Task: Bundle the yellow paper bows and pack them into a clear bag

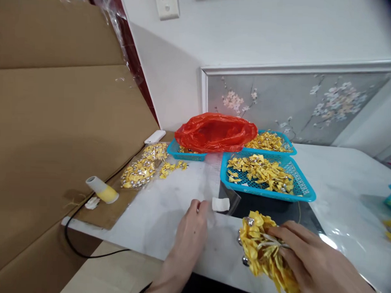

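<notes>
My right hand [302,253] is closed around a bunch of yellow ribbon flowers [259,247] with silver beads or bells and pale gold ties, held over the table's front edge. My left hand [192,227] is over the white table, its fingers curled together in a pinch; whatever is between them is hidden or too small to make out. Just right of those fingers lies a small white piece [221,204], by the edge of some clear plastic film. Behind both hands, a blue basket [267,192] contains many loose yellow flowers [262,170].
A red plastic bag [215,132] rests on another blue basket [187,156]. Farther back is a third basket [288,152] of yellow pieces. Finished-looking clusters [140,172] lie on cardboard at left, near a yellow-white spool [102,189] and black cable [70,240]. Tall cardboard [55,116] borders the left.
</notes>
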### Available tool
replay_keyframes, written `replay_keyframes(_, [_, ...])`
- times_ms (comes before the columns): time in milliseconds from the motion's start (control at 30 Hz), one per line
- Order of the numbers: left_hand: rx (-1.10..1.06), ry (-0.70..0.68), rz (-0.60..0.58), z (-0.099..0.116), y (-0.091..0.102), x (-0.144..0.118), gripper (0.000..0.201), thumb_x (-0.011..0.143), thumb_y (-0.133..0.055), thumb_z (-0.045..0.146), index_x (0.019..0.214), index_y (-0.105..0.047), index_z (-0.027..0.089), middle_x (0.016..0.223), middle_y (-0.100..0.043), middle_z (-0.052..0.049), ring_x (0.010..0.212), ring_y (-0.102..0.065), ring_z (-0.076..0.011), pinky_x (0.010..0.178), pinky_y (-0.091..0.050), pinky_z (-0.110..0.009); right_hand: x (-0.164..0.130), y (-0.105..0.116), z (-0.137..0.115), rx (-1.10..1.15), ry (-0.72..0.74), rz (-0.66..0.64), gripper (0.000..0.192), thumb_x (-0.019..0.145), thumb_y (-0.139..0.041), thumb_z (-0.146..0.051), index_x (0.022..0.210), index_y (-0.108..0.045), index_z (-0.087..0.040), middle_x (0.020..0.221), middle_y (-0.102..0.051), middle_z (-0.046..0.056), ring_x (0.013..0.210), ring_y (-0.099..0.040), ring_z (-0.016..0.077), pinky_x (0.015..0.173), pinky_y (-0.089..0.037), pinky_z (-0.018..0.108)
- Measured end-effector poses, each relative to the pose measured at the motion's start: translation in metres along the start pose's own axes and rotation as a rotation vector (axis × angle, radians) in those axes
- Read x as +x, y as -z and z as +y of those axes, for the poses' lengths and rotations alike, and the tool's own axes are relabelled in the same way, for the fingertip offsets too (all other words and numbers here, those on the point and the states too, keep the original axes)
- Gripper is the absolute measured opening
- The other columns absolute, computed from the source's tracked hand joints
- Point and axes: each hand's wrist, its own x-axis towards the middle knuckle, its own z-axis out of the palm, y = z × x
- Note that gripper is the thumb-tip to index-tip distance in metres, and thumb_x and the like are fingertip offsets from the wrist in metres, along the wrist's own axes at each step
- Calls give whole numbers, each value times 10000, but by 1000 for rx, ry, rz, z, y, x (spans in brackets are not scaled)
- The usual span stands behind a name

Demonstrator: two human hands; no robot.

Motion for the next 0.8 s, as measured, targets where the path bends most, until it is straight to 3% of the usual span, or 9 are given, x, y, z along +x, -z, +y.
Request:
replay_keyframes(67, [-69, -8, 0, 5, -1, 3, 372, 753, -431, -71, 960, -558, 211, 885, -567, -36, 763, -620, -184, 667, -523, -288, 6, 7, -10, 70, 5, 50, 265, 878, -414, -172, 1027, -629, -219, 889, -658, 62, 667, -674, 161, 542, -542, 240])
replay_keyframes(133, [-141, -28, -6, 8, 2, 6, 321, 766, -451, -42, 921, -550, 221, 861, -574, -34, 733, -613, -186, 640, -518, -291, 14, 1, -25, 133, -18, 69, 286, 883, -407, -162, 1073, -619, -190, 938, -647, 82, 766, -678, 169, 644, -567, 237])
replay_keyframes(267, [-266, -67, -24, 7, 11, 9, 239, 756, -536, 7, 815, -527, 239, 820, -595, -27, 728, -611, -185, 607, -513, -277, 24, -39, -43, 221, -87, -22, 419, 866, -339, -90, 1202, -581, -153, 953, -614, 107, 827, -659, 198, 684, -576, 285])
replay_keyframes(433, [-284, 3, 10, 1, 17, 12, 246, 795, -437, -18, 764, -525, 210, 767, -578, -18, 672, -603, -172, 591, -500, -287, 17, -72, -35, 87, -113, -161, 524, 783, -385, -9, 1224, -589, -203, 969, -598, 106, 867, -636, 243, 686, -567, 338])
replay_keyframes(600, [-276, -3, 44, 2, 17, 19, 230, 846, -415, 22, 770, -546, 194, 774, -564, -25, 714, -603, -189, 651, -508, -326, 21, -64, -40, 8, -133, -314, 569, 677, -454, 44, 1116, -651, -259, 1013, -603, 86, 909, -618, 248, 720, -538, 331])
replay_keyframes(700, [-291, -65, 42, 5, 19, 19, 224, 867, -418, 44, 817, -567, 203, 815, -570, -23, 753, -610, -182, 684, -520, -316, 32, -55, -45, 4, -135, -423, 603, 678, -494, 20, 1184, -625, -281, 1052, -603, 90, 938, -617, 264, 734, -529, 339])
replay_keyframes(800, [-306, -128, 26, 7, 20, 14, 241, 868, -425, 48, 844, -586, 225, 832, -582, -13, 739, -615, -167, 670, -534, -288, 44, -50, -47, 21, -183, -417, 560, 725, -498, 1, 1218, -609, -241, 1069, -598, 108, 937, -622, 262, 767, -508, 341])
